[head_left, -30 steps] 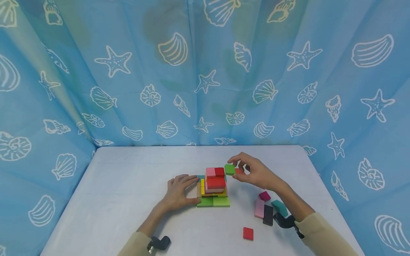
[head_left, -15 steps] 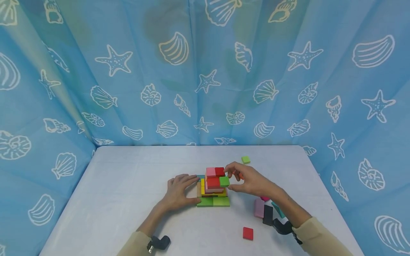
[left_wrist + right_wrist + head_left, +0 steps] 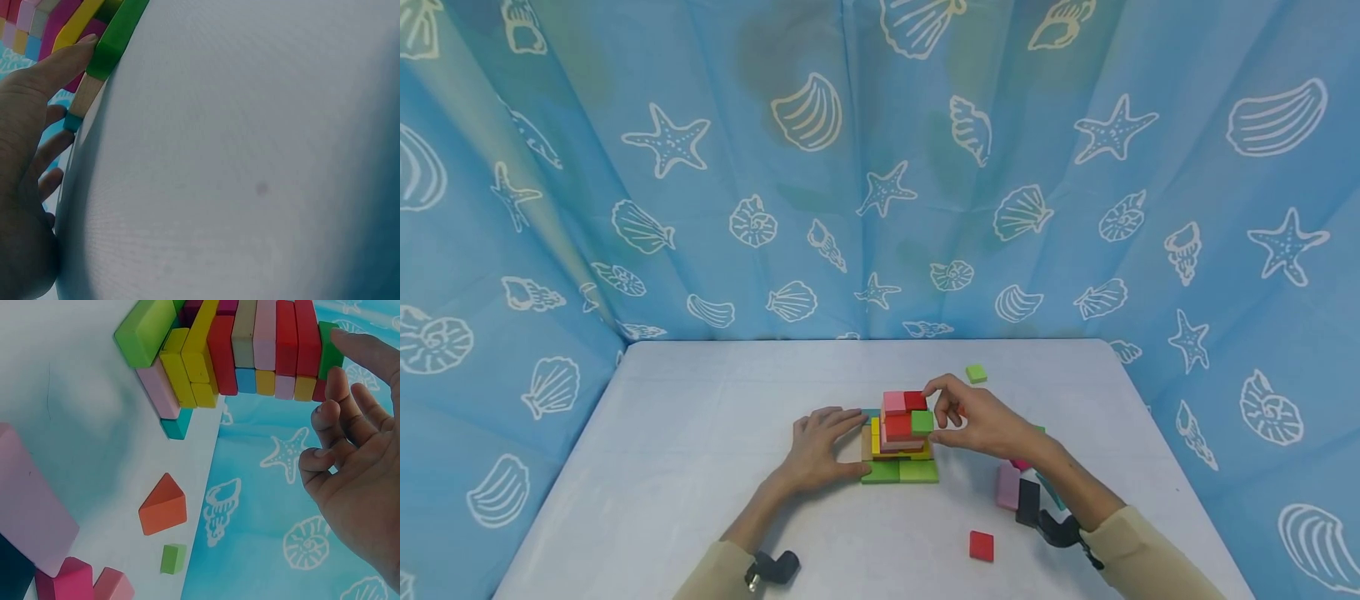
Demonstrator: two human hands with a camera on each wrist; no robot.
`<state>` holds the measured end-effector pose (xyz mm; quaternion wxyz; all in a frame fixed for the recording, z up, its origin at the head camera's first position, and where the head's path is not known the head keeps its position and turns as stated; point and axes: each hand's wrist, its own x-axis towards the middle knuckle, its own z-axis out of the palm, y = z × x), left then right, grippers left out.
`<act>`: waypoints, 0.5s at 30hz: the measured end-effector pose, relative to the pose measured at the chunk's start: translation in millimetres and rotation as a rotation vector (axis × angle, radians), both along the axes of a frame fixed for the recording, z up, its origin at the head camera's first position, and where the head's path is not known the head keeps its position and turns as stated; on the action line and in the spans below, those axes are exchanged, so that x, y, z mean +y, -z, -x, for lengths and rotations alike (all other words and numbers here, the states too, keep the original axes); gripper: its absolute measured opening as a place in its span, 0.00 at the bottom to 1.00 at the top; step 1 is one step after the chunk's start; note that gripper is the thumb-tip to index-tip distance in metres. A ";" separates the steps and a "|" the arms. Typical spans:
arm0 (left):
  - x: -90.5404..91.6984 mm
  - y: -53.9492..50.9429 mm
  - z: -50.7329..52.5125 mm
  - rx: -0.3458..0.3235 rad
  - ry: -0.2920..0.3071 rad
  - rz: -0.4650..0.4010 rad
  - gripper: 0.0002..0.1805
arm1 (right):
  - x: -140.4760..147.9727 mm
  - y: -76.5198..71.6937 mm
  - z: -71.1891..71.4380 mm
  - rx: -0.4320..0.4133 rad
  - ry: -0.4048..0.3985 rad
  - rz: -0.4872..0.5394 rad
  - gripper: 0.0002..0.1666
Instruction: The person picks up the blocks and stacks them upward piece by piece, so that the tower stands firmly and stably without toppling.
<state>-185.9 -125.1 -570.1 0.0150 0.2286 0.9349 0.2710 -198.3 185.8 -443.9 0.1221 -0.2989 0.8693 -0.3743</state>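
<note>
A layered stack of coloured blocks (image 3: 898, 428) stands on the table, with green blocks (image 3: 917, 472) along its near bottom edge. My left hand (image 3: 818, 454) rests against its left side; the left wrist view shows the thumb on a green block (image 3: 119, 44) and fingers by a teal one (image 3: 72, 122). At the upper right of the stack, a small green block (image 3: 922, 422) sits beside a red one. My right hand (image 3: 977, 421) has its thumb against that green block (image 3: 330, 353), forefinger near the red top block (image 3: 915, 401), other fingers bent.
Pink (image 3: 1008, 487), black (image 3: 1028, 502) and teal blocks lie right of the stack, partly under my right forearm. A red block (image 3: 981, 546) lies nearer the front, a light green one (image 3: 976, 373) behind my right hand. The right wrist view shows an orange triangular block (image 3: 164, 506).
My right hand has moved left and down to the stack, and the green block it held now sits there. A light green block behind it has come into view. My left hand has stayed in place.
</note>
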 end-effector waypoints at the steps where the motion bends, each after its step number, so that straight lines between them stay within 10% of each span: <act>1: 0.1 0.0 0.1 0.000 0.000 0.001 0.47 | -0.4 0.3 0.3 -0.005 -0.002 0.003 0.33; 15: 0.3 0.5 0.0 0.001 -0.003 -0.001 0.47 | -7.3 2.7 -0.7 -0.039 0.022 0.000 0.33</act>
